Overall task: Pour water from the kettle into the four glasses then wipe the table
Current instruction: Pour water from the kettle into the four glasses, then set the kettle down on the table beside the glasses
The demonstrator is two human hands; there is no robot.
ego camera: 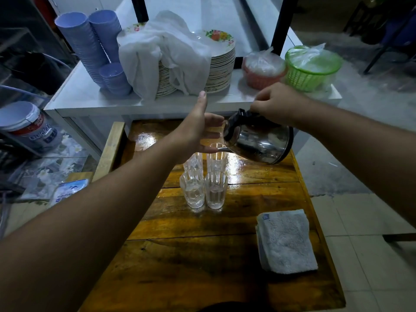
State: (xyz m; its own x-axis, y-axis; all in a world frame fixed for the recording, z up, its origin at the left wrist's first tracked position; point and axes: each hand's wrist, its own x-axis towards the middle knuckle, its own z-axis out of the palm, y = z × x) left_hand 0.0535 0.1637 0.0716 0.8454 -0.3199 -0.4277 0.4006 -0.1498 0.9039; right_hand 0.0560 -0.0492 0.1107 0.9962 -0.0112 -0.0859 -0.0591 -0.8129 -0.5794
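- The steel kettle (258, 140) hangs tilted above the far part of the wooden table (202, 255), its spout pointing left and down at the rim of the far right glass (217, 157).
- The right hand (278, 104) is closed around the kettle's black handle at the top and carries it in the air.
- The left hand (198, 129) is spread wide, thumb up, fingers stretched toward the kettle's lid and spout; whether the fingertips touch the metal cannot be told.
- Four clear glasses stand in a tight square under the spout: the far left glass (193, 162) beside the far right one, and in front of them the near left glass (194, 191) and near right glass (215, 190), both with water in them.
- The tabletop around the glasses shines wet.
- A folded grey cloth (286, 242) lies flat near the table's right edge, well apart from the glasses.
- Behind the table a white counter (85, 93) carries stacked blue bowls (90, 46), stacked plates (220, 66) under a white rag (162, 52), and a green basket (311, 67).
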